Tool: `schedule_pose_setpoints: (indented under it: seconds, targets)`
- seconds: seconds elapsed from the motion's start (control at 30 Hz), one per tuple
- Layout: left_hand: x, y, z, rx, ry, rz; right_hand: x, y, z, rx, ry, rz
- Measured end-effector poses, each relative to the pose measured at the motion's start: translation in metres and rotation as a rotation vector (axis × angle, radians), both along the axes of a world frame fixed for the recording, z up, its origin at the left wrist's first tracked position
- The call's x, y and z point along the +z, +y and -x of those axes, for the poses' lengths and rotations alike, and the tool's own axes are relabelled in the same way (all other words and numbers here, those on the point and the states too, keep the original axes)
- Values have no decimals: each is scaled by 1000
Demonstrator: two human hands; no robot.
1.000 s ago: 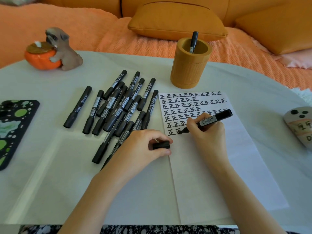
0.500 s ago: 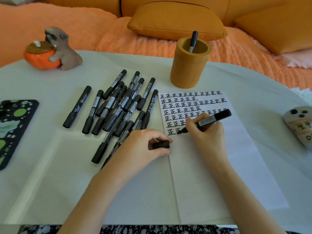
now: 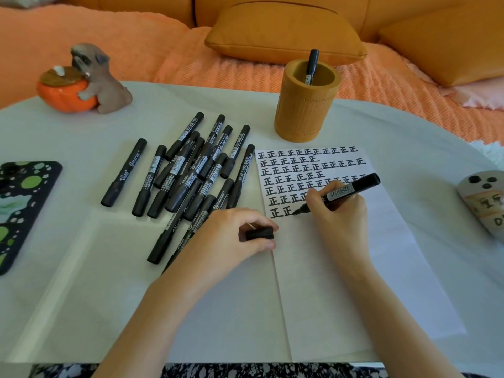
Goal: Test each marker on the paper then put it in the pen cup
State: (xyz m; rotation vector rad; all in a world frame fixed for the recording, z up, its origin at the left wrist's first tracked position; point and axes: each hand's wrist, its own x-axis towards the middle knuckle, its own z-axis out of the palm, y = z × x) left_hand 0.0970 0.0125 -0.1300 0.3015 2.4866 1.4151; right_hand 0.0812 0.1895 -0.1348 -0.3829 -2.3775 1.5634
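Right hand (image 3: 338,211): centre-right of frame, fingers curled round marker (image 3: 351,188) in a writing grip, heel of hand on paper (image 3: 341,268).
Left hand (image 3: 231,236): centre of frame, just left of right hand; thumb and fingers pinch cap (image 3: 260,233), hand rests at paper's left edge.
Marker: uncapped, tilted, tail pointing upper right, tip touching paper at the end of the bottom row of characters.
Paper: white sheet right of centre, flat on table (image 3: 81,268); rows of one repeated black character fill the upper part, lower part blank.
Cup (image 3: 302,113): tan cylinder, upright, upper centre, just above paper's top edge.
Cup contents: one black stored marker (image 3: 312,65), leaning, top above the rim.
Pile (image 3: 191,173): capped black markers, centre-left, loosely overlapped, mostly slanted lower left to upper right; rightmost lies beside paper's left edge, lowest ones run under left hand.
Figurine (image 3: 101,77): dog hugging an orange pumpkin pot, upper left of table.
Case (image 3: 21,208): dark with green blobs, left edge, partly cut off.
Right edge: pale rounded object (image 3: 485,203) with black dots, cut off; cannot tell what it is.
Background: orange sofa, cushion (image 3: 283,34) behind cup.
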Motion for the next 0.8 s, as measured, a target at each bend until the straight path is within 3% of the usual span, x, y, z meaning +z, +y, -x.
schedule_pose_setpoints:
  seconds: [0.4, 0.67, 0.8]
  targets:
    - [0, 0, 0, 6, -17, 6, 1, 2, 0, -7, -10, 40]
    - [14, 2, -1, 112, 68, -92, 20, 9, -1, 76, 1, 566]
    - [14, 4, 1, 174, 54, -161, 21, 5, -4, 84, -5, 602]
